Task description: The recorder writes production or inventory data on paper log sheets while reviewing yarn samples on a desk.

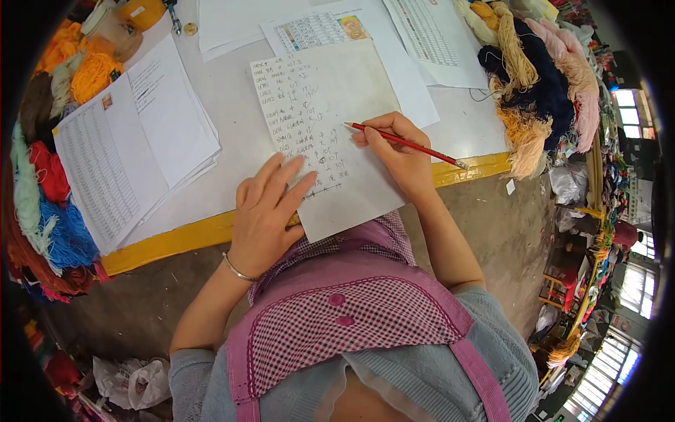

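Observation:
A sheet of paper point(365, 183) with a handwritten list lies before me, its lower part reaching over the table's yellow front edge. My left hand point(269, 204) rests on the sheet's left side, fingers spread flat over the lower lines. In my right hand point(401, 155) a red pencil point(422, 148) is gripped between thumb and fingers. Its sharpened tip points left at the middle of the sheet, near the ends of the written lines. Whether the tip touches the paper I cannot tell.
A stack of printed sheets point(169, 119) lies at the left, more printed papers point(436, 42) at the back. Hanks of navy yarn point(534, 84) and pink yarn point(580, 84) hang at the right edge. Orange yarn point(95, 76) and a jar point(112, 35) sit at the far left.

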Available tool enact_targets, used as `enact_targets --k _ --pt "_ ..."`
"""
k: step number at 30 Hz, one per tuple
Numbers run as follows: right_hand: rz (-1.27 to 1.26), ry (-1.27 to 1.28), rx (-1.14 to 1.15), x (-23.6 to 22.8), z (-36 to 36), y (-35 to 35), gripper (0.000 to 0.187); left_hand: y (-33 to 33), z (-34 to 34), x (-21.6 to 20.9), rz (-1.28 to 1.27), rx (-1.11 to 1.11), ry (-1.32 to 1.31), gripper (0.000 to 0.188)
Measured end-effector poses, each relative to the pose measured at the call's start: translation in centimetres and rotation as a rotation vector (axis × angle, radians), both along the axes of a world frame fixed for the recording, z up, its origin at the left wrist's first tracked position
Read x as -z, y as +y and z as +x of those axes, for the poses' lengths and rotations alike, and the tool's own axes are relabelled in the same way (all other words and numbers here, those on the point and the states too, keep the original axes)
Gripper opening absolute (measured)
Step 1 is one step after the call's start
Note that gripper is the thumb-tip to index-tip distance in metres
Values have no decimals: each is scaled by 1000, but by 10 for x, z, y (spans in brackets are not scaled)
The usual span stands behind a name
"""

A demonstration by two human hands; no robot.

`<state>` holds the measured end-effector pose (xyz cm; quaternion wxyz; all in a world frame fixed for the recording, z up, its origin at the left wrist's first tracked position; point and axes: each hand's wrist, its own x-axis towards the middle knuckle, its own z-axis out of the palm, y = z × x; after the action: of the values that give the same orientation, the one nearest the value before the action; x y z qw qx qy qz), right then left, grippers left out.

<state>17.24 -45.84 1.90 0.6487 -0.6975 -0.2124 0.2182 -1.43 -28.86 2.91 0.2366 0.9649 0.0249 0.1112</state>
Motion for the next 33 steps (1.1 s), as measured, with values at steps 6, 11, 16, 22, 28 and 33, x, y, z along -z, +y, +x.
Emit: enact_targets --k 6,11,16,22,28,33 --pt "-34 -3 19 -3 -5 3 9 0 1 7 107 43 -30 64" --pt "-133 -160 67 -6 -19 9 4 -1 1 10 124 26 -59 73" --pt "-134 -305 -64 -1 -38 22 3 -2 1 10 125 24 -54 72" --pt "-82 -299 -76 3 -49 38 6 -2 0 14 130 17 -55 72" --pt "-198 -458 26 -1 -39 33 4 -1 -1 11 133 11 -55 69" --pt "-213 -329 101 -5 -33 28 3 -2 -1 12 149 -14 -66 67"
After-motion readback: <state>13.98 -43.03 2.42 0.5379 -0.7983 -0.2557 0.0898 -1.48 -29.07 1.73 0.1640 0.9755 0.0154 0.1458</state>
